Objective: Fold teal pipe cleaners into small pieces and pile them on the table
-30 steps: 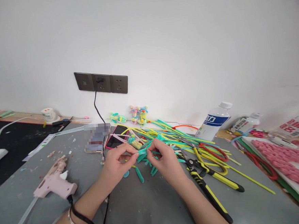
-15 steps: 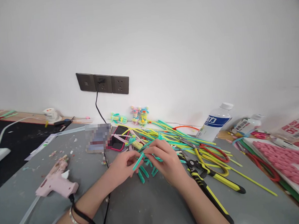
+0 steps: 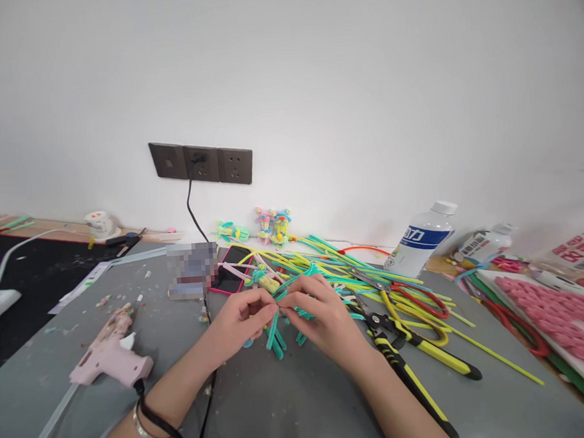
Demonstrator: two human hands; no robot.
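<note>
My left hand (image 3: pixel 246 321) and my right hand (image 3: pixel 324 320) meet fingertip to fingertip over the grey table. Both are closed in a pinch on a teal pipe cleaner (image 3: pixel 273 335), mostly hidden by the fingers. Other short teal pieces lie just below and behind the fingertips. Beyond the hands rests a small figure (image 3: pixel 266 281) of teal and yellow pipe cleaner. A loose heap of yellow and teal pipe cleaners (image 3: pixel 334 256) spreads behind my right hand.
Pliers with black-and-yellow handles (image 3: pixel 419 397) and red-handled scissors (image 3: pixel 417 290) lie at the right, near a bottle (image 3: pixel 418 240). A pink glue gun (image 3: pixel 112 358) with a black cord lies left. Behind are a phone (image 3: pixel 232 263) and several small figures (image 3: pixel 272 226).
My left fingers have turned and drawn in against the right fingertips. The teal strip that stuck out across the left fingers now points downward and shows less. The right hand has barely moved.
</note>
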